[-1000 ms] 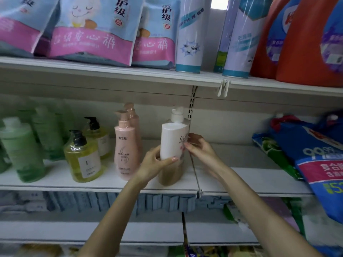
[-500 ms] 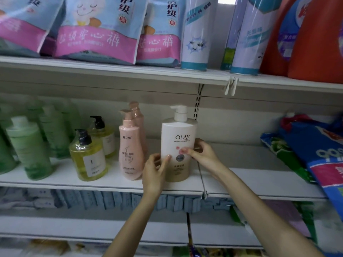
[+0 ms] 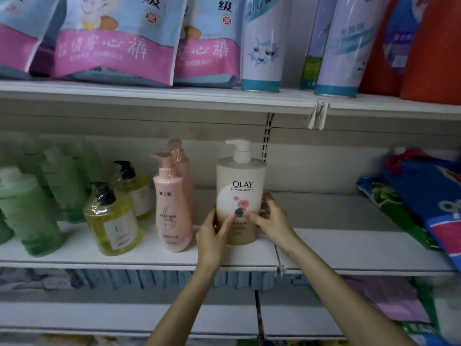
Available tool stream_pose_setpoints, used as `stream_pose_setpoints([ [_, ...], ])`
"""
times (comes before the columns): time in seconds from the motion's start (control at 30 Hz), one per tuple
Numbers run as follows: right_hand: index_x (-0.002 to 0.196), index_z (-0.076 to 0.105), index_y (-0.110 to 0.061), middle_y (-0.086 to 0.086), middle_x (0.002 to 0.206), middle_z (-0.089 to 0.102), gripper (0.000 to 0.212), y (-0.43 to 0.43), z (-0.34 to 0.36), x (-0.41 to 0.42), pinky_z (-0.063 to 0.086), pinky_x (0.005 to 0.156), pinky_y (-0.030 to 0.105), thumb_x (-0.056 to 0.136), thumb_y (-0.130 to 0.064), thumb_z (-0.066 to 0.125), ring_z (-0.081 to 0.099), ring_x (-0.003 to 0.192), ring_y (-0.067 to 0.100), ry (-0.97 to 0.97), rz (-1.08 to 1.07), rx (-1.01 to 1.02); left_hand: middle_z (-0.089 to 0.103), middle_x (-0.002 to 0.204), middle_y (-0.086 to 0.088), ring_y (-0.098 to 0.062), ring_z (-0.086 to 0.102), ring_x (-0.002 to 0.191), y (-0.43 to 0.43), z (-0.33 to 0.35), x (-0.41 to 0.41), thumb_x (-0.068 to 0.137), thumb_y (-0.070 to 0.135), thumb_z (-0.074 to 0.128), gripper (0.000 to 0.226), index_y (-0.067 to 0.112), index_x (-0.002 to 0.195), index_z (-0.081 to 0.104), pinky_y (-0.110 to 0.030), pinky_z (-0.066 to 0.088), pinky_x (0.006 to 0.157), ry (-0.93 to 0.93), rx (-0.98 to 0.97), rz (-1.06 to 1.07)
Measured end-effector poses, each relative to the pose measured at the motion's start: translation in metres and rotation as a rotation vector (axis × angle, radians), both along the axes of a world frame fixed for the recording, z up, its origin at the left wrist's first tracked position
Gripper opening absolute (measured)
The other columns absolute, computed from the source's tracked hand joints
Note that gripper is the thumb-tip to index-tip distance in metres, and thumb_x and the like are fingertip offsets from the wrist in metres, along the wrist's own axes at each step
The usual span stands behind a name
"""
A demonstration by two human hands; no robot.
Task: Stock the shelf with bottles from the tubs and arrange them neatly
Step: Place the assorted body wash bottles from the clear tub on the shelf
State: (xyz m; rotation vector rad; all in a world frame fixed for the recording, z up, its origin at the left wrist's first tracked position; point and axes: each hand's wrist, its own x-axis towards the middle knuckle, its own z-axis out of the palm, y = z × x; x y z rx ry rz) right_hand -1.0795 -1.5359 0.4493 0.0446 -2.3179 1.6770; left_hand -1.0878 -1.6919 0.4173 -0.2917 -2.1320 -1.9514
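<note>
Store shelf point(image 3: 349, 245), middle tier, dim light. The left hand point(image 3: 212, 236) and right hand point(image 3: 272, 221) wrap the lower half of the cream pump bottle point(image 3: 240, 186), which stands upright near the board joint, label out. It's probably full, so hefty, with stiff, smooth plastic that's a bit slippery. I'd grab the body low, not the pump. The pink bottle point(image 3: 172, 211) sits just left. Tubs aren't in view, and the fingers behind the bottle are hidden.

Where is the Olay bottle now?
Head view, centre: the Olay bottle stands on the middle shelf, right of the pink bottle, gripped by left hand and right hand.
</note>
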Motion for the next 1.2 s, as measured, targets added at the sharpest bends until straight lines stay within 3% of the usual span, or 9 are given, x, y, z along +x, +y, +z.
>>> stream_pose_setpoints([
  [0.1, 0.116, 0.049, -0.023, -0.013, 0.103, 0.063, 0.047, 0.000, 0.001, -0.010, 0.051, 0.074, 0.015, 0.078, -0.025, 0.076, 0.061, 0.093, 0.001, 0.024, -0.019, 0.013, 0.070, 0.106, 0.005, -0.007, 0.066, 0.097, 0.003, 0.001, -0.014, 0.086, 0.034, 0.065, 0.038, 0.015, 0.119, 0.060, -0.017, 0.051, 0.076, -0.030, 0.037, -0.043],
  [0.2, 0.113, 0.050, -0.024, -0.010, 0.098, 0.064, 0.046, 0.003, -0.001, -0.022, 0.051, 0.070, 0.014, 0.076, -0.025, 0.077, 0.062, 0.088, 0.002, 0.034, -0.071, 0.015, 0.069, 0.110, 0.004, -0.008, 0.066, 0.101, 0.006, 0.003, -0.026, 0.088, 0.026, 0.064, 0.036, 0.014, 0.122, 0.056, -0.022, 0.052, 0.082, -0.061, 0.111, -0.132],
  [0.47, 0.114, 0.052, -0.015, -0.005, 0.097, 0.063, 0.055, 0.003, 0.002, -0.061, 0.045, 0.059, 0.006, 0.070, -0.026, 0.083, 0.062, 0.081, 0.005, 0.002, -0.138, -0.052, 0.065, 0.108, -0.007, -0.004, 0.062, 0.085, 0.026, 0.013, -0.059, 0.092, 0.009, 0.060, 0.030, 0.003, 0.121, 0.056, -0.006, 0.046, 0.064, -0.143, 0.193, -0.045],
  [0.6, 0.119, 0.051, -0.014, 0.001, 0.107, 0.064, 0.053, 0.008, -0.001, -0.081, 0.052, 0.074, 0.021, 0.075, -0.020, 0.079, 0.063, 0.093, 0.018, -0.026, -0.130, -0.055, 0.067, 0.103, -0.009, -0.006, 0.056, 0.074, 0.032, 0.010, -0.076, 0.090, 0.018, 0.063, 0.029, 0.004, 0.116, 0.060, -0.002, 0.039, 0.057, -0.173, 0.065, 0.052],
  [0.7, 0.123, 0.049, -0.016, 0.002, 0.111, 0.065, 0.056, 0.010, -0.002, -0.098, 0.053, 0.088, 0.039, 0.076, -0.024, 0.078, 0.063, 0.102, 0.023, -0.040, -0.108, -0.070, 0.068, 0.109, -0.010, -0.015, 0.057, 0.084, 0.036, 0.007, -0.096, 0.090, 0.027, 0.063, 0.036, 0.008, 0.120, 0.060, -0.008, 0.034, 0.058, -0.185, -0.009, 0.093],
  [0.9, 0.119, 0.052, -0.020, -0.002, 0.104, 0.065, 0.066, 0.013, 0.005, -0.127, 0.051, 0.070, 0.015, 0.059, -0.040, 0.074, 0.064, 0.090, 0.009, -0.021, -0.150, -0.099, 0.066, 0.118, -0.006, -0.021, 0.061, 0.102, 0.047, 0.016, -0.122, 0.091, 0.028, 0.062, 0.044, 0.015, 0.132, 0.055, -0.022, 0.041, 0.077, -0.215, 0.024, 0.096],
  [1.0, 0.122, 0.052, -0.021, -0.001, 0.110, 0.065, 0.058, 0.014, 0.004, -0.133, 0.052, 0.082, 0.025, 0.072, -0.032, 0.079, 0.063, 0.098, 0.013, -0.023, -0.141, -0.087, 0.065, 0.116, -0.002, -0.016, 0.059, 0.100, 0.051, 0.021, -0.124, 0.091, 0.029, 0.061, 0.038, 0.015, 0.127, 0.058, -0.022, 0.039, 0.076, -0.240, 0.073, 0.098],
  [1.13, 0.122, 0.051, -0.024, 0.006, 0.115, 0.064, 0.038, 0.013, -0.010, -0.118, 0.048, 0.092, 0.031, 0.088, -0.021, 0.066, 0.061, 0.105, 0.018, -0.018, -0.143, -0.169, 0.070, 0.104, -0.012, -0.026, 0.063, 0.097, 0.046, 0.016, -0.113, 0.073, 0.053, 0.054, 0.052, 0.010, 0.098, 0.065, -0.030, 0.038, 0.074, -0.284, 0.162, 0.197],
  [1.2, 0.128, 0.049, -0.020, 0.001, 0.115, 0.062, 0.040, 0.020, -0.013, -0.099, 0.047, 0.094, 0.029, 0.091, -0.023, 0.061, 0.059, 0.105, 0.014, -0.018, -0.187, -0.166, 0.069, 0.103, -0.014, -0.025, 0.062, 0.093, 0.047, 0.020, -0.099, 0.075, 0.048, 0.057, 0.047, 0.007, 0.097, 0.066, -0.030, 0.042, 0.076, -0.233, 0.219, 0.188],
])
